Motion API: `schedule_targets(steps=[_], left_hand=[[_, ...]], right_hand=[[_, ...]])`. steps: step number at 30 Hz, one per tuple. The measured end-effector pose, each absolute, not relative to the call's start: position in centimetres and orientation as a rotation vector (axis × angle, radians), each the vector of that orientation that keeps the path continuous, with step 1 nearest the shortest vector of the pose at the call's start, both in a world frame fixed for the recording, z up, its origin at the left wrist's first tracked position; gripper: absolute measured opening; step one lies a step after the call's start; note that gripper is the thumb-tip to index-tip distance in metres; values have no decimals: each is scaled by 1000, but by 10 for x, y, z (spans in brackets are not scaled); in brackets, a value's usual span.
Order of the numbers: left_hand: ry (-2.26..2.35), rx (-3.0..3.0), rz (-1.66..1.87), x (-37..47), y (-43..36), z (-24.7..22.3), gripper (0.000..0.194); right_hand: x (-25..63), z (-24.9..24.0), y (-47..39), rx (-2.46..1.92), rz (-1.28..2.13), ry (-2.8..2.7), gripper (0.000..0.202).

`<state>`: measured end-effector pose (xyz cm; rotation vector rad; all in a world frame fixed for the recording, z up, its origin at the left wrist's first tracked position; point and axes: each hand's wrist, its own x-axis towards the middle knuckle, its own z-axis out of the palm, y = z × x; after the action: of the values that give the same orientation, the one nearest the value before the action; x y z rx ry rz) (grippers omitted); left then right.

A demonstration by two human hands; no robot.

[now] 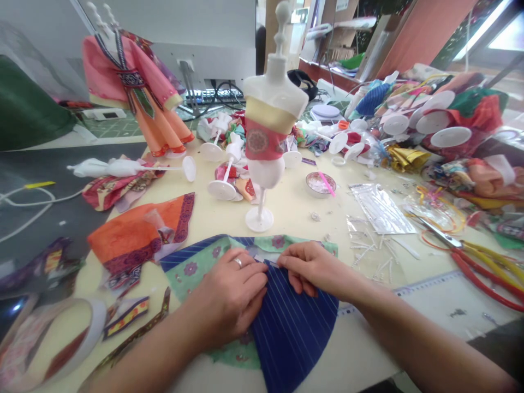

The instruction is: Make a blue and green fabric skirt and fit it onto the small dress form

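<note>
Resting left hand [237,295] palm-down, fingers bent — being unable to tell its grip. Pinching, with right hand [309,267], upper edge of cloth [297,330] lying on cream table [216,218] before mannequin [266,169] — showing pinstriped navy beside floral green.

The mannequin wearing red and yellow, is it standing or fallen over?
Standing: the mannequin rises straight up from its round base, which sits flat on the table.
</note>
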<state>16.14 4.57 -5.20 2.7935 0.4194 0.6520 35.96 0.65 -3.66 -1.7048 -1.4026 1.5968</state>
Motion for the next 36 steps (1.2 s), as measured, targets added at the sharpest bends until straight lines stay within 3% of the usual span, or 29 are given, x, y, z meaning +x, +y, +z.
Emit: schedule_targets(steps=[36], left_hand=[[398, 2822, 563, 166, 44, -52, 13]], right_hand=[[360, -37, 6, -1718, 1582, -1435, 25]])
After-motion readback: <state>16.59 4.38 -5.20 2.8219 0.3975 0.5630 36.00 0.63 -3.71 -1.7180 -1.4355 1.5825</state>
